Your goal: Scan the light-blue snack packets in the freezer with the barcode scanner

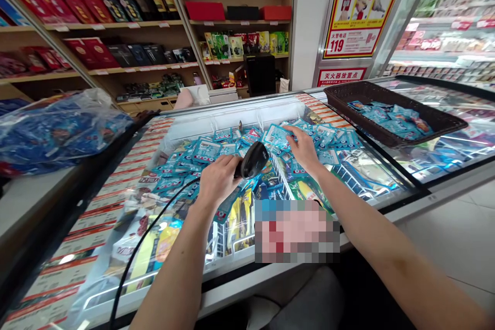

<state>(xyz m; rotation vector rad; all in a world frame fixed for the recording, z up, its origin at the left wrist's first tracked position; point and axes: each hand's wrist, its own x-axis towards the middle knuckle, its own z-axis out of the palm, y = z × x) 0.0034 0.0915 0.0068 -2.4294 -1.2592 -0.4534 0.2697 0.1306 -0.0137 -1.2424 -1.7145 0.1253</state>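
Observation:
My left hand (pixel 218 179) grips a black barcode scanner (pixel 253 160) whose black cable (pixel 133 258) trails down toward me. The scanner head points into an open chest freezer (pixel 232 113) filled with several blue packets (pixel 204 150). My right hand (pixel 304 148) reaches over the pile, fingers resting on one blue packet (pixel 276 135) near the middle of the heap. Yellow and green packets lie lower in the freezer, behind a wire divider (pixel 280 172).
A dark wicker tray (pixel 444 124) with more blue packets sits on the glass lid at right. A clear bag of blue packets (pixel 58 129) lies on the counter at left. Wooden shelves of boxes and bottles stand behind; a refrigerated display is at far right.

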